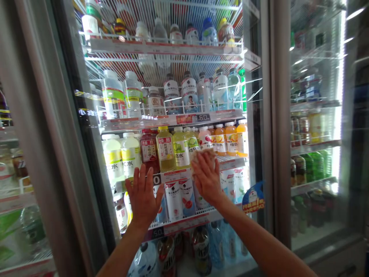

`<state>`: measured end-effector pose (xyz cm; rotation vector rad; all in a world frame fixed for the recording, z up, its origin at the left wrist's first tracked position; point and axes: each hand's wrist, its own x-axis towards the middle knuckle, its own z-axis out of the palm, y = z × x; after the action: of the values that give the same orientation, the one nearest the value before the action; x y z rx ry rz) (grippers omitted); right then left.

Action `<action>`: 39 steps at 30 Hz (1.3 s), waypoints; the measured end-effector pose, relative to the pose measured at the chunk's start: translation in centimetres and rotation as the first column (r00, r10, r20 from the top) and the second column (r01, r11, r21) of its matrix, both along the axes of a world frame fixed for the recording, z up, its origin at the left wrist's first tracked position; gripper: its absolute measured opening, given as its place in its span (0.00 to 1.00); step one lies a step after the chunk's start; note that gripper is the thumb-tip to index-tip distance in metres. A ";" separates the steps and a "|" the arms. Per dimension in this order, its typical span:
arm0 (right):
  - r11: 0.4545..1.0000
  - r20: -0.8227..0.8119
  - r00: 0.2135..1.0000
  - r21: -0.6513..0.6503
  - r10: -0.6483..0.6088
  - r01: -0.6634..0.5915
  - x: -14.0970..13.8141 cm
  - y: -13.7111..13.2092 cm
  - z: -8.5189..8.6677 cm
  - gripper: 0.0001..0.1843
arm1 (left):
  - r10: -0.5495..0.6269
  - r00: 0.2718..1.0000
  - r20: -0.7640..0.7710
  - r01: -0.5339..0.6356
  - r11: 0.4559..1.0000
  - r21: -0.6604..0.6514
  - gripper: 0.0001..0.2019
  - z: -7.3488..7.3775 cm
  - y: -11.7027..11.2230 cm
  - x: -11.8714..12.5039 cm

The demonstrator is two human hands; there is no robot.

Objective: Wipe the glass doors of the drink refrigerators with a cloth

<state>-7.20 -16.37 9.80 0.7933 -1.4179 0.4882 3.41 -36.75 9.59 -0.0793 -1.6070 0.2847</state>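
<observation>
Left hand [143, 198] lies flat, fingers spread, on the smooth glass door [256, 154]. Right hand [206, 176], also flat, presses what seems a pale cloth [202, 153].

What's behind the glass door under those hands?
Behind the clear glass fridge door, white wire shelves hold rows of bottled drinks. The left hand and right hand cover some bottles.

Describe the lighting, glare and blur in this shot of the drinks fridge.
Head view: interior lighting backlights the bottles, leaving the left hand and right hand darker; streaky reflections cross the glass door upper right; a light strip in the neighbouring cabinet is blown out; the door frame at left is soft and leans from lens distortion; the cloth under the right hand is blurred.
</observation>
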 end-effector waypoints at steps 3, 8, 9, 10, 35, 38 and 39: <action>0.997 -0.031 0.999 0.078 0.017 -0.015 0.2 0.1 -0.1 0.35 | 0.004 1.000 0.027 -0.003 1.000 -0.012 0.34 0.2 -0.5 0.6; 0.936 0.086 0.995 -0.344 -0.051 0.078 -3.0 3.1 2.3 0.33 | 0.037 0.999 -0.006 -0.037 0.998 0.057 0.32 1.0 -1.9 1.6; 0.931 0.091 0.995 -0.357 -0.049 0.078 -2.8 2.5 2.6 0.33 | 0.042 0.999 -0.011 -0.041 0.997 0.070 0.32 1.1 -2.0 1.7; 0.941 0.083 0.996 -0.331 -0.043 0.068 -2.1 1.5 2.8 0.33 | 0.044 0.999 -0.008 -0.043 0.996 0.078 0.32 1.2 -2.1 1.7; 0.998 0.039 0.997 -0.004 0.066 -0.066 2.7 -5.9 5.0 0.37 | 0.075 0.996 0.040 -0.080 0.988 0.133 0.33 1.8 -4.8 3.6; 0.995 0.058 0.996 -0.070 0.073 -0.069 3.1 -7.4 6.0 0.37 | 0.060 0.997 0.044 -0.066 0.985 0.157 0.32 2.2 -5.4 3.8; 0.997 0.032 0.996 -0.004 0.081 -0.080 3.6 -8.3 5.8 0.37 | 0.052 0.998 0.044 -0.058 0.987 0.153 0.32 2.2 -5.6 3.8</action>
<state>-3.59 -24.72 15.57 0.8461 -1.4185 0.5670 7.22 -42.30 11.83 0.0787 -1.6675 0.2015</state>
